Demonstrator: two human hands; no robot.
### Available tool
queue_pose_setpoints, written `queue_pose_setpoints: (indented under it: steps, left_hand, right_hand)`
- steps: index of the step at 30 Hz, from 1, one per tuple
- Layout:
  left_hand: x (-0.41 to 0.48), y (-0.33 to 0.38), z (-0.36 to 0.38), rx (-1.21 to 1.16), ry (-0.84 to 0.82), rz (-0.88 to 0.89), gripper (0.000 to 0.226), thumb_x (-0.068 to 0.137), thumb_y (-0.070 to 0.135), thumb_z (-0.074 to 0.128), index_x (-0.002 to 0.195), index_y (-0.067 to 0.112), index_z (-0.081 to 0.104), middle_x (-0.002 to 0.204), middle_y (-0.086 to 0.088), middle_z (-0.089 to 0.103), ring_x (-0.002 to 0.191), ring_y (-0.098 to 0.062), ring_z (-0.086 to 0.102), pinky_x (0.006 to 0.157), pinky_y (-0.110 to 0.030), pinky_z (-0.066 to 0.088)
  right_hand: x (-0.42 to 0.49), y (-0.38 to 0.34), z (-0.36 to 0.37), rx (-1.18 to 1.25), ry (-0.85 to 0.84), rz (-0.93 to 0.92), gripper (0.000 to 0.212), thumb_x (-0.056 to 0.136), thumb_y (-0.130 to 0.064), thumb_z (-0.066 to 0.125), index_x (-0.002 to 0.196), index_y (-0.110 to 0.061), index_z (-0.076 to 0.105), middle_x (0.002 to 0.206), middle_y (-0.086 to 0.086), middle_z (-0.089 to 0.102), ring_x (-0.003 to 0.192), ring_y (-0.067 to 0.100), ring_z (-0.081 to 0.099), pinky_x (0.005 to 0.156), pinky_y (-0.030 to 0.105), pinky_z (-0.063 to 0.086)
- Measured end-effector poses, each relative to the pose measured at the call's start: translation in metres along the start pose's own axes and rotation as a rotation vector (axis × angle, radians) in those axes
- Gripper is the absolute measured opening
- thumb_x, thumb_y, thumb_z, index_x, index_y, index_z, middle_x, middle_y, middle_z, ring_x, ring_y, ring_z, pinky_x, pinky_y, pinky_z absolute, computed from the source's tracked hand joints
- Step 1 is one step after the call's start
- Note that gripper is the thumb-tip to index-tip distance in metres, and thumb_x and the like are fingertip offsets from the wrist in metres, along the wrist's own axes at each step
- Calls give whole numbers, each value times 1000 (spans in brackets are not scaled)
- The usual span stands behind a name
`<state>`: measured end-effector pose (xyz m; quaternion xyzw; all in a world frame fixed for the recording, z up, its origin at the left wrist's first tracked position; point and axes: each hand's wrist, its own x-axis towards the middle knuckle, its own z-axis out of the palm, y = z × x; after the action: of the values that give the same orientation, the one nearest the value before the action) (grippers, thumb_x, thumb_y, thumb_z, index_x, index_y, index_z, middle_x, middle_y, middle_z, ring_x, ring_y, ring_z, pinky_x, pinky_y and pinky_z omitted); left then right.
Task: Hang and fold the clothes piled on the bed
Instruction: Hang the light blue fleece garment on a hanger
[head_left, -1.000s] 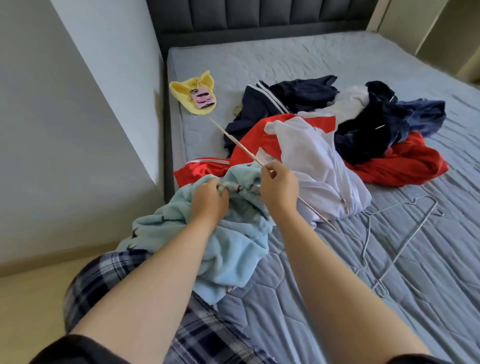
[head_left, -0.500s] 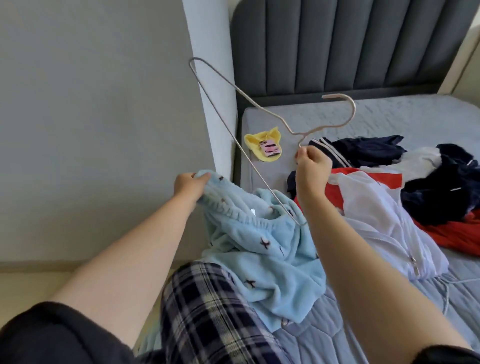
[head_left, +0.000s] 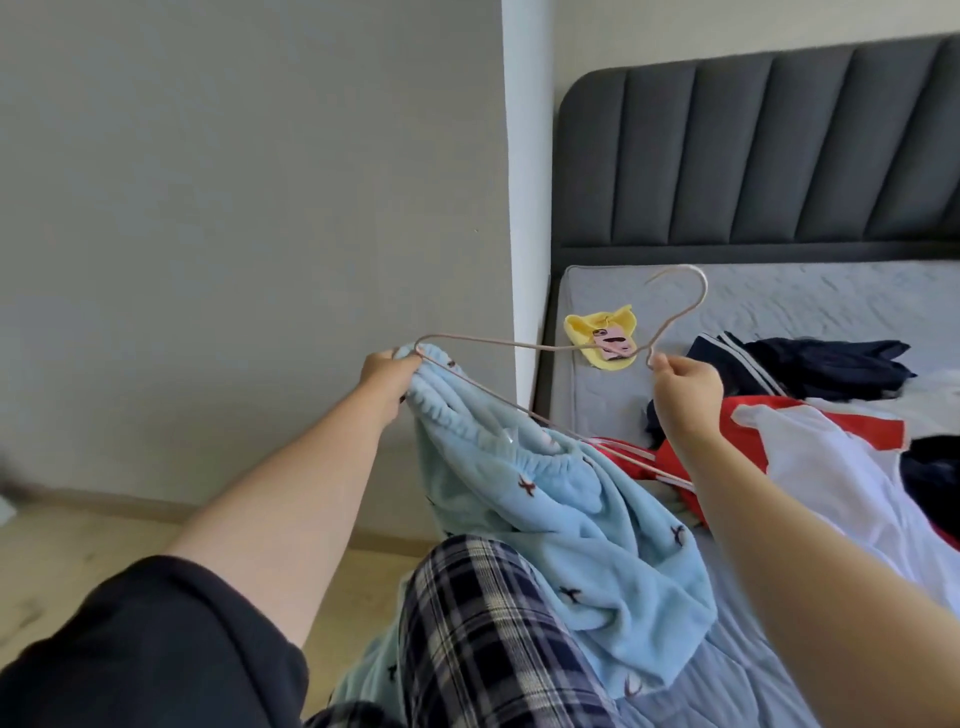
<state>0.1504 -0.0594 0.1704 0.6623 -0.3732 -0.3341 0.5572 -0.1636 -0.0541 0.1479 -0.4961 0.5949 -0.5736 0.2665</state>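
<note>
A light blue fleece garment (head_left: 582, 525) with small dark marks hangs from my left hand (head_left: 387, 376), which grips its elastic edge at the hanger's left corner. A thin pale wire hanger (head_left: 498, 344) is held up in the air, its lower bar running through the garment's opening. My right hand (head_left: 683, 387) pinches the hanger's neck just below the hook. Behind it lies the pile (head_left: 831, 447) of red, white and navy clothes on the bed (head_left: 810, 306).
A yellow cloth (head_left: 584, 326) with a pink phone (head_left: 614, 344) on it lies at the bed's near corner. A dark padded headboard (head_left: 753, 156) stands behind. A wall corner (head_left: 524, 208) borders the bed's left side. My plaid trouser leg (head_left: 493, 644) is below.
The hanger has tipped down from upright to nearly level, and its left corner has come to my left hand at the garment's edge. The view has tilted further up.
</note>
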Motion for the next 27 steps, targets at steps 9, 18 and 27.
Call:
queue_pose_setpoints:
  steps: [9,18,27]
  left_hand:
    - [-4,5,-17,643,58,399,21,94,20,53,81,6,62,82,-11,58,77,-26,50,64,-28,34]
    - [-7,15,-20,1054,151,736,14,86,9,53,85,10,67,88,-14,58,87,-31,52,71,-33,35]
    - [-10,19,-20,1328,74,819,20,86,12,54,102,17,65,96,-10,63,86,-33,62,64,-30,34]
  right_hand:
    - [-7,3,8,-113,-108,2,38,95,-15,48,58,-8,47,51,5,33,54,19,31,55,31,29]
    - [0,-14,6,-166,-207,-71,41,94,-9,51,53,-6,48,40,-8,27,46,12,22,38,16,22]
    - [4,-23,4,-137,-213,-21,49,94,-9,49,48,-16,34,35,-11,24,37,5,20,32,11,18]
